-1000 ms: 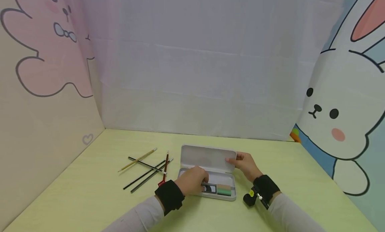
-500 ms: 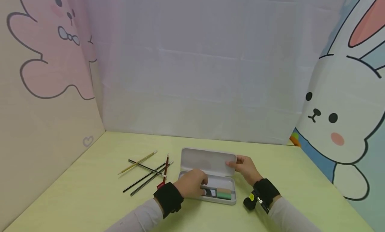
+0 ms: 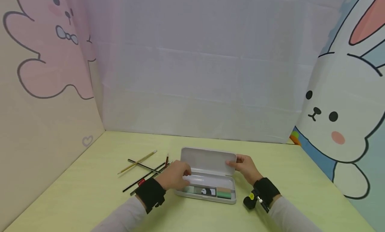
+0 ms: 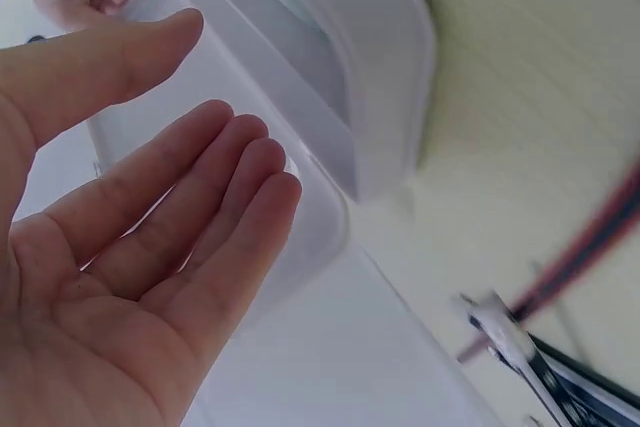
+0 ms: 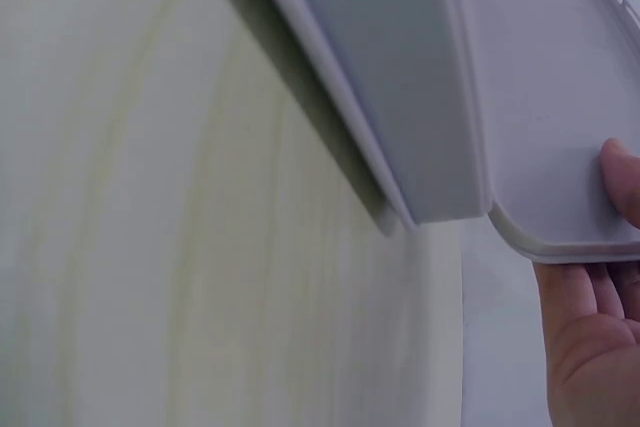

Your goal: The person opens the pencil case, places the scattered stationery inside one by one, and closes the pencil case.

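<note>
A pale grey pencil case (image 3: 207, 201) lies with its lid (image 3: 207, 160) raised. Inside, along the front, are a panda-printed item (image 3: 208, 191) and a green and tan block (image 3: 224, 193). The left hand (image 3: 175, 175) is over the case's left end, its fingers relaxed and slightly bent; the left wrist view shows that hand (image 4: 150, 217) with nothing between thumb and fingers. At the lid's right edge the right hand (image 3: 246, 168) pinches it, thumb inside and fingers behind, as the right wrist view also shows for the hand (image 5: 600, 337).
Several pencils lie crossed left of the case, among them a yellow one (image 3: 137, 162) and a black one (image 3: 141, 164); the left hand and wristband partly cover others. A white curtain (image 3: 195, 91) stands behind the table (image 3: 270, 158), with printed cartoon animals at both sides.
My left hand has moved left and slightly up from the middle of the case, uncovering more of its front contents. The right hand keeps its hold on the lid.
</note>
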The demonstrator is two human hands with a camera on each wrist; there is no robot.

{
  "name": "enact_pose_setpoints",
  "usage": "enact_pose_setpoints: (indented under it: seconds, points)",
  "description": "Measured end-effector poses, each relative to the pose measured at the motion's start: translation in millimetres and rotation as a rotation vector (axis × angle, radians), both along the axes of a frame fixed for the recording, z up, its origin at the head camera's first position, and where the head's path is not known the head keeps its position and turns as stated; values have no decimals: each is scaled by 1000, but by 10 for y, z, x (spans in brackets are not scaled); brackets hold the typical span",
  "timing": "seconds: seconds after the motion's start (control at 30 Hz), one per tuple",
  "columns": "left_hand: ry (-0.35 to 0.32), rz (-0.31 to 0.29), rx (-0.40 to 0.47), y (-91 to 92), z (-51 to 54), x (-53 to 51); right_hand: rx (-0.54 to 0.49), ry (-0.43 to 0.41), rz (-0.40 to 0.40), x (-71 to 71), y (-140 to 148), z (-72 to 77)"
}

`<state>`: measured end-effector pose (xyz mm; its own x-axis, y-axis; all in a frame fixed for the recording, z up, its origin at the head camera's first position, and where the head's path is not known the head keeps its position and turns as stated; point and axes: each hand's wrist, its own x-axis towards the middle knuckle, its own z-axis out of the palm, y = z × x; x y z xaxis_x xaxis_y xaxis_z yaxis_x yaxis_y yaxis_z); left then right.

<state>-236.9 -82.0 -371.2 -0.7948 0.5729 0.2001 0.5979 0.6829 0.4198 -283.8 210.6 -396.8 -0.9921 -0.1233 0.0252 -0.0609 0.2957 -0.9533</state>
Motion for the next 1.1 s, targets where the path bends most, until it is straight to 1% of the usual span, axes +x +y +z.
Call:
enact_pose_setpoints:
  seconds: [0.03,0.13,0.27,0.3,0.4,0.47,0.57,0.7,0.8,0.9,1.1]
  points:
    - [-7,8,6,-46,6,-9,-2,-1,-1,-2,-1,0]
    - [0,36,7,-188,2,-50,-3,-4,-4,-4,-2,2]
    - [37,68,2,-388,-22,-110,3,-6,-6,-3,-2,6]
    - [37,75,7,-437,-29,-121,4,-7,-5,-3,-2,6]
    - [42,124,8,-571,-60,-162,6,-9,-5,-4,-3,7]
    - [43,166,9,-648,-79,-184,6,-9,-6,-6,-3,6]
    - [45,219,15,-758,-78,-197,3,-8,-10,-7,-5,2]
    - [37,254,11,-911,-76,-200,-3,-10,-10,2,2,-10]
    - [36,283,8,-1024,-94,-223,-3,-12,-7,10,4,-13]
    - [41,317,7,-1128,-111,-271,-2,-14,-12,15,4,-7]
    - [56,391,-6,-1313,-194,-389,3,-18,-24,21,4,17]
